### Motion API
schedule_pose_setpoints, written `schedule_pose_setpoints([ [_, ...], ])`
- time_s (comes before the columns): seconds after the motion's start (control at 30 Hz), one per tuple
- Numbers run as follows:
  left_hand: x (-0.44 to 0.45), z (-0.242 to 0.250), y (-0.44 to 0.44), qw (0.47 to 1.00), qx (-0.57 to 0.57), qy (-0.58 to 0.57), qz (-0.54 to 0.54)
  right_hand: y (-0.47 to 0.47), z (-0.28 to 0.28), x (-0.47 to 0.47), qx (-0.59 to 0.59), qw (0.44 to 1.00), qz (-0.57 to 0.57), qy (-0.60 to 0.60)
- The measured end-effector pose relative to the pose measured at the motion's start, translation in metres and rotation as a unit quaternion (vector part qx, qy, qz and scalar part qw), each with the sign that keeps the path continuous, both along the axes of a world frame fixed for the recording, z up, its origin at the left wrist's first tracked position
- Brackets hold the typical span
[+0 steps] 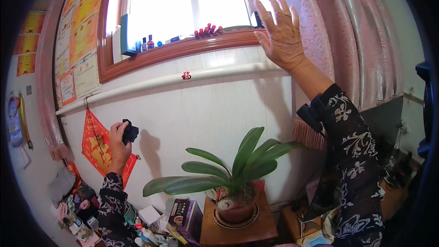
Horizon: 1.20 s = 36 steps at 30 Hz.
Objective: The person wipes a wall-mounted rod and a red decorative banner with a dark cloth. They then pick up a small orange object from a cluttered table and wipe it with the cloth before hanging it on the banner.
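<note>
My left hand (120,144) grips a small dark bunched cloth (130,133) in front of the wall. Just behind that hand, a red diamond-shaped hanging (92,137) with gold figures is hooked on a white pipe (219,71). Raised high on the right, my right hand (284,37) has its fingers spread and holds nothing. It appears before the right end of the wooden windowsill (171,50) and the edge of a pink curtain (343,41). Below and between my hands stands a potted broad-leaved orchid plant (236,171).
Red-capped tubes (208,30), small bottles (150,42) and a dark green box (129,36) line the sill. The plant rests on a wooden stand (236,235). Boxes (185,214) and cluttered bottles (149,235) crowd its left. Certificates (84,41) cover the wall at left.
</note>
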<state>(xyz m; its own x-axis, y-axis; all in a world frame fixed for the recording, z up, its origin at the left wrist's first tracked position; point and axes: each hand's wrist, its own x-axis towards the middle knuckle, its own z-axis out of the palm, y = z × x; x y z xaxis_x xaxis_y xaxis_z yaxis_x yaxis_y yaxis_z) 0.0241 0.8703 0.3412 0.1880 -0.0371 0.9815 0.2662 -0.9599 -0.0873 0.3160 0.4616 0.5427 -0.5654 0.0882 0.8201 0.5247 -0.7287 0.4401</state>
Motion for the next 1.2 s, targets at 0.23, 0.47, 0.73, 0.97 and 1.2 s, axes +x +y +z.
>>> schedule_pose_setpoints([
  [0.23,-0.030,-0.016,-0.064,0.999,-0.024,-0.018,-0.019,0.012,-0.002,-0.026,-0.119,0.991,0.053,-0.030],
  [0.47,-0.071,-0.032,-0.125,0.997,-0.067,-0.017,-0.029,0.034,-0.040,-0.062,-0.202,0.968,0.113,-0.099],
  [0.73,-0.143,-0.063,-0.167,0.991,-0.125,-0.013,-0.055,0.029,-0.072,-0.108,-0.239,0.955,0.155,-0.088],
  [0.97,-0.231,-0.122,-0.209,0.906,-0.387,-0.016,-0.170,0.046,-0.127,-0.212,-0.357,0.888,0.289,0.007],
  [1.2,-0.278,-0.172,-0.253,0.768,-0.556,-0.062,-0.311,0.045,-0.229,-0.326,-0.637,0.662,0.374,0.124],
])
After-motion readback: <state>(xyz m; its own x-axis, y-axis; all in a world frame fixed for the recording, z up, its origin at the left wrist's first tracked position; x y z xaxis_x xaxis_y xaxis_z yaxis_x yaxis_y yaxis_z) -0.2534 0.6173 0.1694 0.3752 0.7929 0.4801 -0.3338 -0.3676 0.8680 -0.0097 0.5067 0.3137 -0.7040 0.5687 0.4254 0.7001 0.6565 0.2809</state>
